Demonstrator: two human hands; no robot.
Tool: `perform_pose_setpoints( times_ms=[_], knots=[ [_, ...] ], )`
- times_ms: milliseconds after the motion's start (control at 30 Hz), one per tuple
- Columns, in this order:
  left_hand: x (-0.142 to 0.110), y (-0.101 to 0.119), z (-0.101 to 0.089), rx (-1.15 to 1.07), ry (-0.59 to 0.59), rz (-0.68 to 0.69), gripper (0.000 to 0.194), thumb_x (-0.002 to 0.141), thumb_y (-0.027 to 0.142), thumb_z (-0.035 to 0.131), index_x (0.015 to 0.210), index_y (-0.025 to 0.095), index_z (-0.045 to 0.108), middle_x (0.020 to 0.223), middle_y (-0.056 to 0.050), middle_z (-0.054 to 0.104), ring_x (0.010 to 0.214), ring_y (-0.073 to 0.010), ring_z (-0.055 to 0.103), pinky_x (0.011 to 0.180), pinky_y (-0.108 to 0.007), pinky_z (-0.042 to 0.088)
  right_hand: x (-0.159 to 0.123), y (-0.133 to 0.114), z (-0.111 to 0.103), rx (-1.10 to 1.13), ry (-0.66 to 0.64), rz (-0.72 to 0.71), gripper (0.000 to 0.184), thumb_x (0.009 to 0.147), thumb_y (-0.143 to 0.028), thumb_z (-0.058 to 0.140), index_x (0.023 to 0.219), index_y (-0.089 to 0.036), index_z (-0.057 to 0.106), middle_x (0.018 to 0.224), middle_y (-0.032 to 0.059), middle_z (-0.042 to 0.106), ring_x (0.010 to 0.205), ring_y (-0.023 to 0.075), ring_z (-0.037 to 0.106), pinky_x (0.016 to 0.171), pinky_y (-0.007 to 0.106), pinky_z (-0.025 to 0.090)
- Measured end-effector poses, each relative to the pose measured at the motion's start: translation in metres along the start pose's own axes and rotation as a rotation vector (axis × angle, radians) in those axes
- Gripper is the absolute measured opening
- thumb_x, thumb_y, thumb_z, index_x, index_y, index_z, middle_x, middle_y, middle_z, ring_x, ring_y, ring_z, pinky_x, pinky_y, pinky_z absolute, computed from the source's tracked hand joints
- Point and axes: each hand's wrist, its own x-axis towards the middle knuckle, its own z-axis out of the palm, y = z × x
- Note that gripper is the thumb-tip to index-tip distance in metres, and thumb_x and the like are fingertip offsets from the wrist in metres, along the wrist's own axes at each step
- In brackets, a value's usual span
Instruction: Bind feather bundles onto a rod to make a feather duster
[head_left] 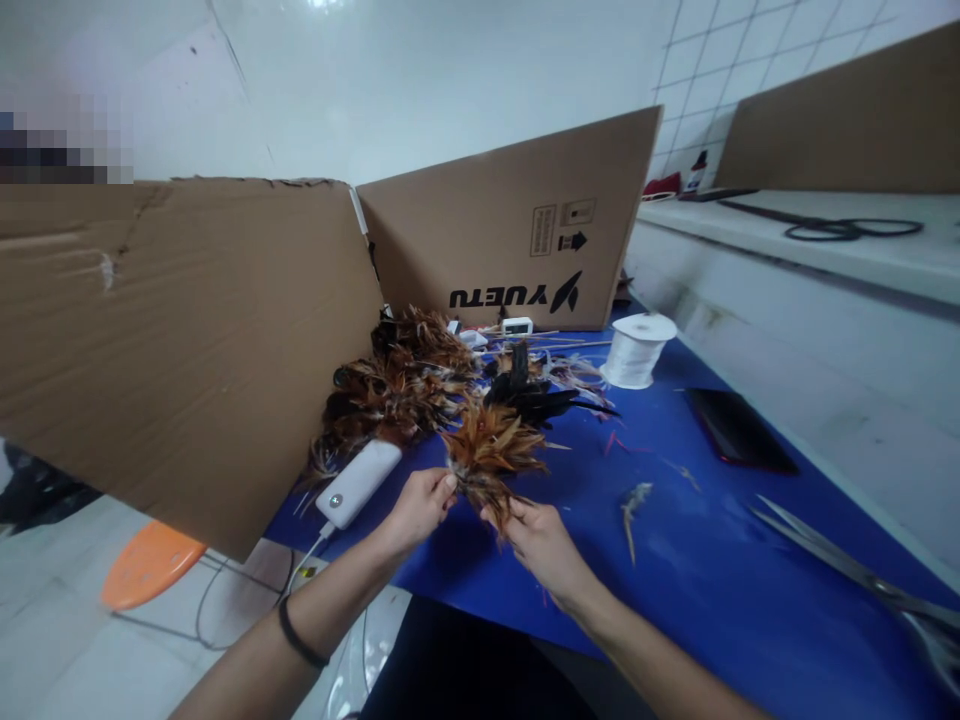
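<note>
The left hand pinches the base of a brown feather bundle between thumb and finger, and the right hand grips feathers at its near-right edge. The bundle is held above the near middle of the blue table. Farther left lies a feather pile, beside a standing cardboard panel. At far right, a spool carries wound white material; a small bottle stands on the ledge, its contents indiscernible.

One head-worn view is taken, directed forward and down. The blue tabletop is seen close, toward four o'clock.
</note>
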Motion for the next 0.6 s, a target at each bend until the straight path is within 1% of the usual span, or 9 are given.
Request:
perform_pose_setpoints(
  times_ms=[67,100,200,267,367,467,600],
  knots=[
    [0.002,0.000,-0.001,-0.035,0.001,0.001,0.043,0.075,0.056,0.047,0.063,0.016,0.040,0.053,0.006,0.037,0.040,-0.0028,0.025,0.039,-0.018,0.017,-0.003,0.001,-0.005,-0.109,-0.027,-0.092,0.024,0.077,-0.037,0.055,0.064,-0.017,0.060,0.062,0.0000,0.053,0.063,0.0131,0.047,0.056,0.022,0.035],
    [0.003,0.000,-0.003,-0.062,0.007,-0.004,0.042,0.075,0.056,0.048,0.063,0.016,0.039,0.054,0.006,0.037,0.039,-0.0024,0.025,0.039,-0.018,0.016,-0.005,0.000,-0.008,-0.166,-0.041,-0.120,0.026,0.080,-0.036,0.051,0.064,-0.017,0.059,0.063,-0.0003,0.053,0.064,0.0129,0.047,0.058,0.022,0.035],
    [0.007,0.000,-0.010,-0.155,0.014,-0.038,0.040,0.074,0.054,0.050,0.067,0.017,0.037,0.056,0.007,0.037,0.038,-0.0015,0.023,0.037,-0.017,0.013,-0.011,-0.003,-0.021,-0.337,-0.065,-0.144,0.029,0.086,-0.036,0.042,0.070,-0.018,0.058,0.062,-0.0017,0.051,0.060,0.0118,0.044,0.056,0.022,0.032],
    [0.011,-0.001,-0.016,-0.214,0.004,-0.052,0.038,0.075,0.052,0.051,0.068,0.018,0.036,0.057,0.007,0.037,0.038,-0.0010,0.022,0.037,-0.016,0.012,-0.014,-0.005,-0.030,-0.441,-0.059,-0.161,0.028,0.087,-0.035,0.039,0.077,-0.019,0.059,0.063,-0.0021,0.052,0.059,0.0120,0.045,0.057,0.022,0.032],
    [0.018,-0.001,-0.022,-0.286,0.006,-0.045,0.038,0.073,0.051,0.054,0.068,0.018,0.035,0.056,0.007,0.037,0.038,-0.0006,0.020,0.037,-0.016,0.011,-0.013,-0.006,-0.043,-0.583,-0.054,-0.174,0.030,0.089,-0.034,0.035,0.075,-0.020,0.057,0.062,-0.0022,0.053,0.060,0.0125,0.047,0.058,0.023,0.032],
    [0.025,0.001,-0.022,-0.324,0.001,-0.041,0.040,0.072,0.051,0.056,0.067,0.018,0.035,0.055,0.007,0.037,0.038,-0.0004,0.020,0.037,-0.016,0.010,-0.013,-0.006,-0.050,-0.710,-0.073,-0.178,0.032,0.090,-0.033,0.032,0.069,-0.020,0.053,0.061,-0.0020,0.053,0.058,0.0125,0.049,0.056,0.023,0.031],
    [0.034,0.003,-0.015,-0.357,-0.013,-0.055,0.041,0.070,0.051,0.059,0.066,0.017,0.036,0.054,0.007,0.038,0.037,0.0000,0.021,0.037,-0.016,0.010,-0.019,-0.006,-0.057,-0.853,-0.089,-0.178,0.032,0.091,-0.028,0.030,0.072,-0.020,0.055,0.065,-0.0003,0.059,0.059,0.0129,0.053,0.056,0.024,0.030]
  ],
)
